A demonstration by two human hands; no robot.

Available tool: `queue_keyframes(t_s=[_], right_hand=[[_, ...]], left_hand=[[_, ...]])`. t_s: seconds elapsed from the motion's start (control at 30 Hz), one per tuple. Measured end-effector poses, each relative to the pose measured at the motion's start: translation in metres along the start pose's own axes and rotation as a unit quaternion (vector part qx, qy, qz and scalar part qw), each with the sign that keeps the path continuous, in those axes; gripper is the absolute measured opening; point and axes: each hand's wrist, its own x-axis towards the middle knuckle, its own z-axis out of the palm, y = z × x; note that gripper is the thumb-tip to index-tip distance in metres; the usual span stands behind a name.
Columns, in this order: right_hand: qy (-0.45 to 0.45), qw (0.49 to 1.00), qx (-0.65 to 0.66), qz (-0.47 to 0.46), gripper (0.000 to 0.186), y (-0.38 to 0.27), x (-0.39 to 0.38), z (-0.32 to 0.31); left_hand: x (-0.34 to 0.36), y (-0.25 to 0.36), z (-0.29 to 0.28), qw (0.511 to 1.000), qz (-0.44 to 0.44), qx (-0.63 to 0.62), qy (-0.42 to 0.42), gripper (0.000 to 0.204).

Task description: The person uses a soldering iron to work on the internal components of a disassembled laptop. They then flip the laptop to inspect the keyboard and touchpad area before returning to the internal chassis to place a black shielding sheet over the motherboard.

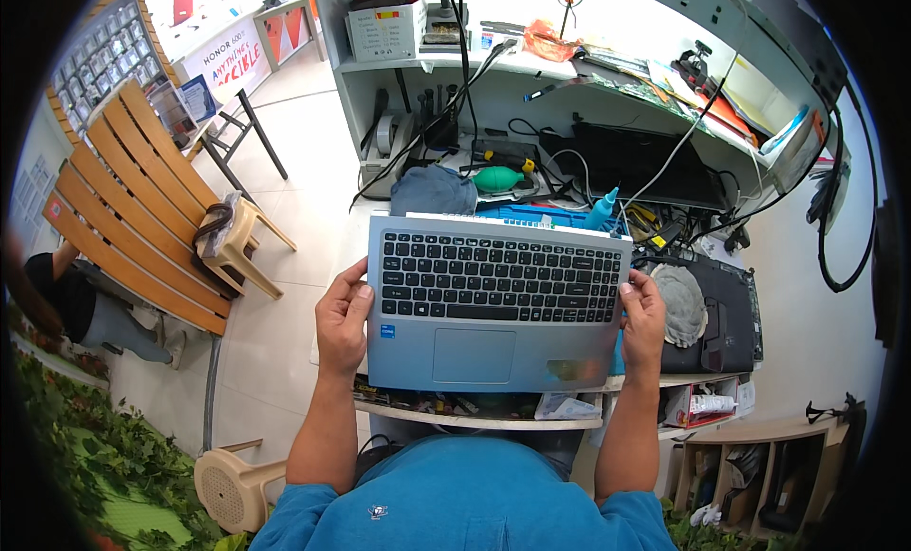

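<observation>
A silver laptop keyboard half (pixel 474 356) with black keys and a touchpad is held up in front of me, over the workbench. No screen shows attached to it. My left hand (pixel 343 316) grips its left edge, thumb on top and fingers underneath. At the right edge my right hand (pixel 642 316) grips it the same way, thumb near the number keys. Its underside is hidden. Just behind its far edge are a blue dropper bottle (pixel 603 209), a green air blower (pixel 497 179) and a grey cloth (pixel 433 189).
Right of the laptop part lies a black laptop (pixel 731 314) with a round grey pad (pixel 678 304) on it. A dark flat screen (pixel 650 162) and tangled cables lie at the back, under a cluttered shelf (pixel 446 65). Leftward stand a wooden bench (pixel 142 200) and a beige stool (pixel 232 489); a person sits there.
</observation>
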Motion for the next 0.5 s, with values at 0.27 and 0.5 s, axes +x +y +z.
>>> queue_keyframes(t_s=[0.27,0.5], right_hand=[[-0.018,1.0,0.012,-0.023,0.031,-0.03,-0.007,0.007],[-0.022,0.999,0.017,-0.047,0.031,-0.037,-0.003,0.005]], left_hand=[[-0.001,0.0,-0.007,0.999,0.022,0.02,-0.017,0.044],[-0.003,0.007,-0.008,0.999,0.022,0.029,-0.026,0.045]])
